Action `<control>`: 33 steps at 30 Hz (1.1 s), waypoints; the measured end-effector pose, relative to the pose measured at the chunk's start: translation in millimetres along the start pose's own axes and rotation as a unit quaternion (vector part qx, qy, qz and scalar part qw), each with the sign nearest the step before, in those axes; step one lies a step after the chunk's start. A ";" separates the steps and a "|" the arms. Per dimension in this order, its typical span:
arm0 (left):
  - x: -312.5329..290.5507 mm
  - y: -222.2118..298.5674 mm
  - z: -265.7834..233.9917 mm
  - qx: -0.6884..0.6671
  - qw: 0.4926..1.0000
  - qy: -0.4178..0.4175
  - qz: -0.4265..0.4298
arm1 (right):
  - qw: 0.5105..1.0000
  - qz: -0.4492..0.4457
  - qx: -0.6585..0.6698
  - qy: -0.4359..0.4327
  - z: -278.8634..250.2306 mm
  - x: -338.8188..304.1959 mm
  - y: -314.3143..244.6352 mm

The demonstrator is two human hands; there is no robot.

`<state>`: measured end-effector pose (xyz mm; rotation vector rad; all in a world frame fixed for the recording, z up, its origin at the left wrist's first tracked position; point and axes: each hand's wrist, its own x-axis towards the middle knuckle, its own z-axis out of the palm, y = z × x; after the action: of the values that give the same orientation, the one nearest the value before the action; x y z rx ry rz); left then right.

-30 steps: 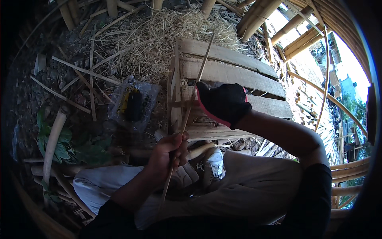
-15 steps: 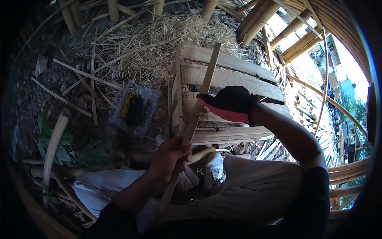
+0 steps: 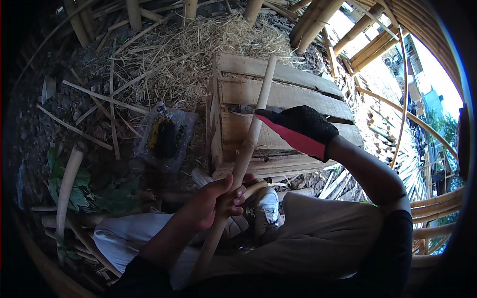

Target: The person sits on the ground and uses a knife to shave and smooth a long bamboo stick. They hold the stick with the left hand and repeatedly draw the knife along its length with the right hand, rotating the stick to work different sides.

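Note:
My bare left hand is closed round the lower part of a long bamboo strip, which slants up and away from my lap. The strip's rounded side, with a joint across its middle, faces up. In a black glove with a red side, my right hand is closed at the strip's upper half. A thin pointed blade of a knife shows just left of the strip, level with the glove's fingertips. Its handle is hidden in the glove. Under the strip's far half stands a slatted wooden crate.
Left of the crate lies a clear plastic bag with a black and yellow thing inside. Dry straw shavings cover the ground beyond. A bamboo pole leans at the left, near green leaves. My shoe is close below the crate.
The strip has turned from its flat, pale side to its rounded side. My left fingers have shifted round it. The gloved hand and blade have moved a little up along it.

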<state>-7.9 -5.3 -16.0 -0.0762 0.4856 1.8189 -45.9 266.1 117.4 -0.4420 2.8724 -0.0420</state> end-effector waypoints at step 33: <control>-3.1 -9.7 27.9 0.253 0.954 0.152 0.047 | 0.996 0.034 -0.072 -0.036 25.8 9.9 -33.5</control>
<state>7.6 4.2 7.6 0.0197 1.1783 1.7276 -39.1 231.4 92.2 -0.3624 2.8270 0.1901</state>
